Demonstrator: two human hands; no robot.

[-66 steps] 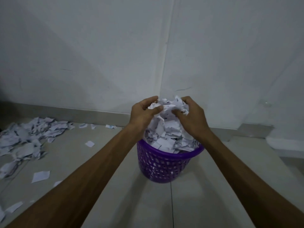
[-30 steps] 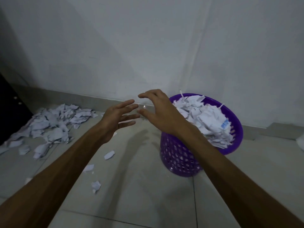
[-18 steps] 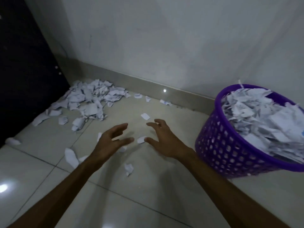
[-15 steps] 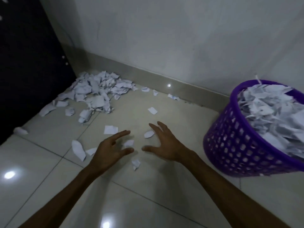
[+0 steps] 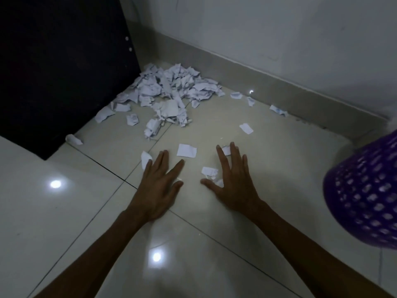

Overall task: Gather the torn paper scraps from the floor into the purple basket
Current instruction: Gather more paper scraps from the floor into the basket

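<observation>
A pale tiled floor (image 5: 64, 222) fills most of the view, met at the back by a white wall (image 5: 279, 29) and a grey skirting strip (image 5: 268, 80). A dark panel (image 5: 60, 61) stands at the left; what it belongs to cannot be made out in the dim light. The purple basket (image 5: 365, 194) is cut off by the right edge, so only part of its perforated side is seen (its rim and contents are out of frame). A large heap of torn paper scraps (image 5: 169, 97) is piled in the corner between panel and wall, well apart from the basket. Loose scraps are scattered nearer: a square piece (image 5: 186, 150) lies between the hands, and a crumpled piece (image 5: 209, 171) sits just beside the right hand. The left hand (image 5: 159, 188) and right hand (image 5: 233, 183) are laid flat over the floor, fingers straight and spread, nothing gripped. A small scrap (image 5: 226, 150) is partly hidden between the right fingers (image 5: 221, 158); another scrap (image 5: 146, 159) lies at the left hand's outer fingertips. Whether the palms actually touch the tiles cannot be told.
</observation>
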